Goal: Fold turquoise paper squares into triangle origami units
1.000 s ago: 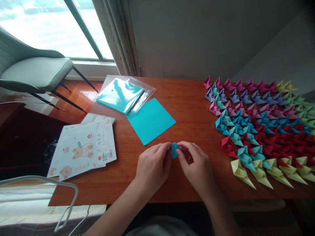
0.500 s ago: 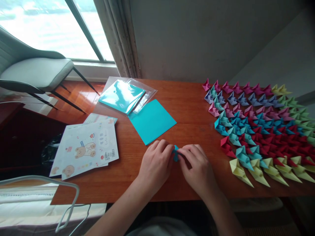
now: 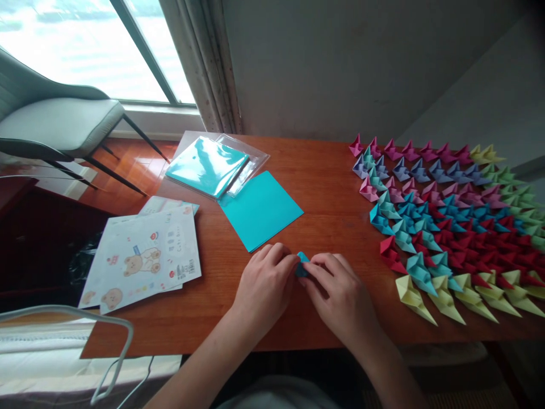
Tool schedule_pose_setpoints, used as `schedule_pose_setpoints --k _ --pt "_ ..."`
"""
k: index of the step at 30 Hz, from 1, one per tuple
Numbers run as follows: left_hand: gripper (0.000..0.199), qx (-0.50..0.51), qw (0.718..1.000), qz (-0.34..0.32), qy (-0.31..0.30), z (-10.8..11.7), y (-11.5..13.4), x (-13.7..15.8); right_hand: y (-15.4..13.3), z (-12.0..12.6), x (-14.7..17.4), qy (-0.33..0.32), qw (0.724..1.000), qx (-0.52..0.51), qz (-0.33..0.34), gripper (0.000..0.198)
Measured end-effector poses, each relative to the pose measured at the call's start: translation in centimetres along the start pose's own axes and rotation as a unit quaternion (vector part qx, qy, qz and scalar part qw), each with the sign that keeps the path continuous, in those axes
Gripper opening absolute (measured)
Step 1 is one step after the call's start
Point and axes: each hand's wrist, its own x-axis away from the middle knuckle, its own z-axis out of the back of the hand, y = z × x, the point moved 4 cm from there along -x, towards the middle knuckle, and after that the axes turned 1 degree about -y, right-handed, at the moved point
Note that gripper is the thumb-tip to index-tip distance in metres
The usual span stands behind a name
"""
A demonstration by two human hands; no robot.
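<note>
Between my fingertips is a small folded piece of blue paper (image 3: 302, 264), partly hidden by both hands. My left hand (image 3: 268, 281) pinches its left side, and my right hand (image 3: 336, 284) grips it from the right. Just beyond my left hand lies a stack of square turquoise paper (image 3: 261, 213) on the wooden table (image 3: 327, 204). To the right stand many folded paper figures in rows; a pale yellow one (image 3: 413, 298) is among the closest to my right hand, beside a turquoise one (image 3: 420, 272).
A clear plastic packet of turquoise sheets (image 3: 208, 165) overlaps the paper stack's far corner. White bear-printed packaging (image 3: 145, 258) lies at the left. Past the table's left end are a grey chair (image 3: 63, 125) and a bent white tube (image 3: 85, 311).
The folded blue paper has turned between my fingers and now shows a more pointed, flatter shape. My right fingers have shifted slightly left along it. The whole view has moved a little.
</note>
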Motion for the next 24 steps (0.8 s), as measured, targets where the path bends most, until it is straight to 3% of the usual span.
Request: schedule_pose_setpoints --k 8,24 --pt "0.022 0.006 0.999 -0.041 0.016 0.31 -0.05 0.72 0.34 0.01 -0.36 0.000 1.000 -0.011 -0.002 0.016" --pt "0.015 -0.027 0.998 -0.052 0.036 0.01 -0.15 0.73 0.66 -0.29 0.11 0.004 1.000 0.005 0.013 0.021"
